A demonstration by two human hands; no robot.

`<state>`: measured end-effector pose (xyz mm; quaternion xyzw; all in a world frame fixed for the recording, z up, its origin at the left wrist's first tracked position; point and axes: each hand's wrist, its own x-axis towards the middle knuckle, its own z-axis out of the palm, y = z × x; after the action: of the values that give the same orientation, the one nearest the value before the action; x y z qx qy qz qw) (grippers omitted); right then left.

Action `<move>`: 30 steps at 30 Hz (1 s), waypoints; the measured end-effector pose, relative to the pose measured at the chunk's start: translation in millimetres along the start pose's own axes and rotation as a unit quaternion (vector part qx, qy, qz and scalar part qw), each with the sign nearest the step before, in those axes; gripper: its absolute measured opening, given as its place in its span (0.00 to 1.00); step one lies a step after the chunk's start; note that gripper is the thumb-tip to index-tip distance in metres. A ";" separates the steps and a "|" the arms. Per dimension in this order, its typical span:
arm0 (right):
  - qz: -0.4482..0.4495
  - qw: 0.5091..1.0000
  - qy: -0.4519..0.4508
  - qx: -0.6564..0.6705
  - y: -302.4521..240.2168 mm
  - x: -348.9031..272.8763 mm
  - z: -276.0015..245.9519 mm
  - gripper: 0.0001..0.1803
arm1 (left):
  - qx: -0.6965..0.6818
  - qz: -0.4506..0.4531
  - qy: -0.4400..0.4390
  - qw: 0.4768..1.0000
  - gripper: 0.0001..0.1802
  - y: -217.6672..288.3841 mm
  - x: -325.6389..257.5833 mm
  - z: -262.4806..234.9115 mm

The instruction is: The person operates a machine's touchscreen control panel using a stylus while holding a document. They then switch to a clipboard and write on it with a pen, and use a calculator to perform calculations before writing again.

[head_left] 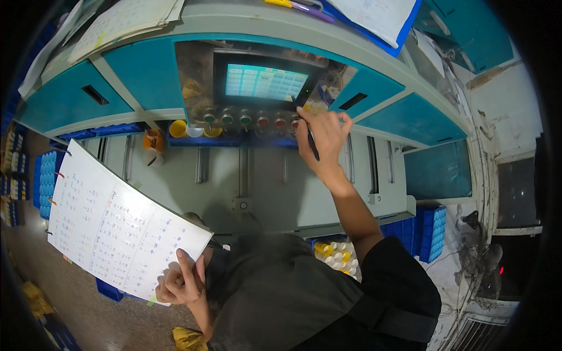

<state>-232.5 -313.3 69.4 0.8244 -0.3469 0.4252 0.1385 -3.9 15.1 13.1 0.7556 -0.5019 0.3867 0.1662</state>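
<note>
My left hand (182, 282) grips the lower right corner of a ring-bound notebook (120, 219), its index finger stretched out over the page. The open page is white, with handwritten columns. In my raised right hand (326, 136) is a dark pen (314, 144), held between the fingers. Its upper end points at the lower right of a lit touchscreen (263, 81); whether it touches the glass I cannot tell. The screen sits in a shiny metal panel, above a row of green and red push buttons (246, 119). My right fingers are beside the rightmost red button.
Teal cabinet doors (143, 73) flank the panel. Below lies a pale machine bed with metal rails (202, 165). Yellow and white cups (178, 128) stand in a blue tray under the panel. Papers (126, 26) and a blue clipboard (404, 44) rest on top. Blue crates (432, 234) stand at the right.
</note>
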 end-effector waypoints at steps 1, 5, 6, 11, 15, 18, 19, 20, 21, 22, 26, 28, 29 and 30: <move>-0.005 1.000 -0.001 0.007 0.5 -3.1 -0.4 0.17 | 0.002 -0.002 0.003 1.000 0.27 0.4 0.7 0.4; 0.004 1.000 -0.022 -0.009 1.4 -10.0 0.5 0.16 | -0.006 -0.005 -0.001 1.000 0.30 0.7 1.3 -0.4; -0.001 1.000 -0.016 -0.002 0.2 -9.4 2.3 0.16 | -0.006 -0.004 -0.001 1.000 0.30 0.5 0.9 -0.4; -0.025 0.997 -0.040 0.065 -14.8 2.1 12.6 0.18 | -0.007 -0.002 -0.002 1.000 0.30 -0.5 -1.2 -0.7; -0.026 0.998 -0.033 0.050 -17.8 10.9 15.6 0.19 | -0.009 -0.008 0.008 1.000 0.30 0.0 -0.5 1.3; -0.026 0.999 -0.013 0.031 -14.1 10.5 15.0 0.17 | -0.008 -0.009 0.018 1.000 0.30 0.8 -0.2 3.0; -0.020 0.999 -0.013 0.023 -12.3 9.7 14.9 0.17 | -0.007 -0.009 0.022 1.000 0.30 1.0 -0.4 3.3; -0.013 1.000 -0.012 0.015 -10.9 8.2 14.1 0.17 | -0.008 -0.009 0.017 1.000 0.30 1.0 -0.8 3.1; -0.013 1.000 -0.006 0.012 -9.4 6.4 12.2 0.17 | -0.008 -0.008 0.013 1.000 0.30 0.6 -1.3 2.7; -0.014 1.000 0.001 0.011 -7.5 5.1 10.2 0.17 | -0.008 -0.007 0.009 1.000 0.30 0.1 -1.8 2.3; 0.006 0.999 0.023 -0.031 -1.0 2.1 2.5 0.15 | -0.007 -0.007 -0.002 1.000 0.31 -1.1 -3.6 1.0; 0.017 0.999 0.023 -0.037 1.0 1.3 0.4 0.14 | -0.008 -0.008 0.000 1.000 0.31 -1.3 -3.5 1.1; 0.015 0.999 0.021 -0.037 2.0 1.2 -0.3 0.14 | -0.009 -0.006 0.000 1.000 0.31 -1.0 -3.3 1.3; 0.011 0.999 0.024 -0.033 2.5 0.8 -0.7 0.14 | -0.010 -0.007 0.002 1.000 0.31 -0.9 -3.0 1.4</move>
<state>-234.3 -315.1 70.3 0.8053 -0.3661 0.4344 0.1695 -3.1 16.5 10.0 0.7564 -0.5001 0.3823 0.1775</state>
